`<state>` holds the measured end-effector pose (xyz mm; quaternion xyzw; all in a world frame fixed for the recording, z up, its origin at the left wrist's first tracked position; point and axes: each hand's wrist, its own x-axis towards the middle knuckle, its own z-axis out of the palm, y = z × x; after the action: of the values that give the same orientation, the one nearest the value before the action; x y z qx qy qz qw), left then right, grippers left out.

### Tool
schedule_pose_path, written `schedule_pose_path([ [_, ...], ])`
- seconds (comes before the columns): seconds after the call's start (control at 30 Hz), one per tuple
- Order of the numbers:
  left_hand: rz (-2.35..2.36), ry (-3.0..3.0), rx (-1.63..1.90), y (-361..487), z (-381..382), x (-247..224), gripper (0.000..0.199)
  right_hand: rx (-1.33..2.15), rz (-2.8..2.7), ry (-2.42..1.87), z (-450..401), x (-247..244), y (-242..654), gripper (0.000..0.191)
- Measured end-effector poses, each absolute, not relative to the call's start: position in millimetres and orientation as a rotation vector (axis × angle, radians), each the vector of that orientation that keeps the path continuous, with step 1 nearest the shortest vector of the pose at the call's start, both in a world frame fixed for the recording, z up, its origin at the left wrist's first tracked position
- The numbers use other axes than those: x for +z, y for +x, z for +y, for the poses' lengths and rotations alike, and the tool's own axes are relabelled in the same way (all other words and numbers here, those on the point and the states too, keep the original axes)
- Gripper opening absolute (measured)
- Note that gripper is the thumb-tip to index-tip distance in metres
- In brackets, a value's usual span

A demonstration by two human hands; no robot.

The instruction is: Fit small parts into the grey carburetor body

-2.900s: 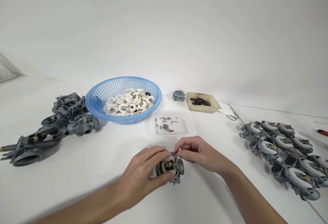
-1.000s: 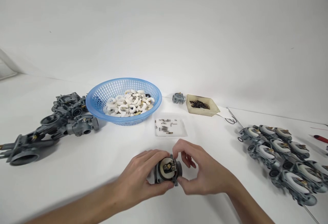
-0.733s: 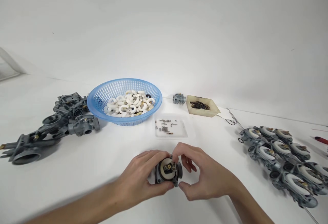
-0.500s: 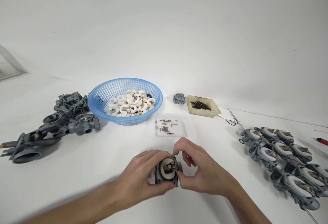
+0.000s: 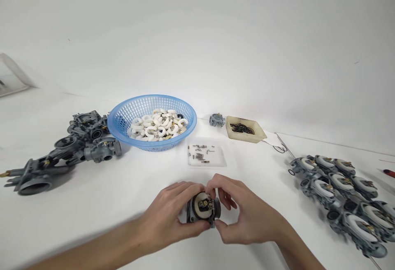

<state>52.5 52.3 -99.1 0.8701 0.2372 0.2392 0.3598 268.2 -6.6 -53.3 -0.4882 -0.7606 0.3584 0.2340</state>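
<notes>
Carburetor body (image 5: pixel 202 209) sits low on the white desk (image 5: pixel 123 187), front centre, pinched between both hands. Left hand (image 5: pixel 168 216) fingers wrap its left side, thumb underneath. Right hand (image 5: pixel 247 214) fingers curl over the top right edge, thumb at the lower right corner. Clear tray (image 5: pixel 206 155) just behind.

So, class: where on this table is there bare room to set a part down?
Bare table lies between the left hand and the grey carburetor pile, and between the right hand and the finished row. Around the blue basket, clear tray and beige tray it is crowded.
</notes>
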Motion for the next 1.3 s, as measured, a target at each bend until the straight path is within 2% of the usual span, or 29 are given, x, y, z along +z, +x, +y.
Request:
schedule_pose_path([
  [0.1,0.615,2.226,0.613,52.5,52.5,-97.1,0.037,0.974,-2.088,-1.349,-6.6,-52.6,268.1,0.053],
  [0.3,0.577,2.252,0.664,50.5,54.2,-102.3,0.049,0.819,-2.07,-1.43,-4.8,-55.4,266.2,0.045],
  [0.53,0.597,2.24,0.64,51.3,54.6,-102.0,0.051,0.823,-2.066,-1.432,-5.7,-57.0,266.1,0.05],
  [0.73,0.619,2.197,0.577,52.2,53.9,-95.6,0.037,0.981,-2.068,-1.389,-6.5,-56.5,267.6,0.056],
  [1.1,0.599,2.222,0.583,51.6,54.2,-96.3,0.038,0.916,-2.071,-1.343,-4.5,-59.7,266.4,0.05],
  [1.3,0.582,2.218,0.576,51.7,55.3,-99.0,0.037,0.91,-2.074,-1.345,-5.4,-60.0,267.3,0.053],
])
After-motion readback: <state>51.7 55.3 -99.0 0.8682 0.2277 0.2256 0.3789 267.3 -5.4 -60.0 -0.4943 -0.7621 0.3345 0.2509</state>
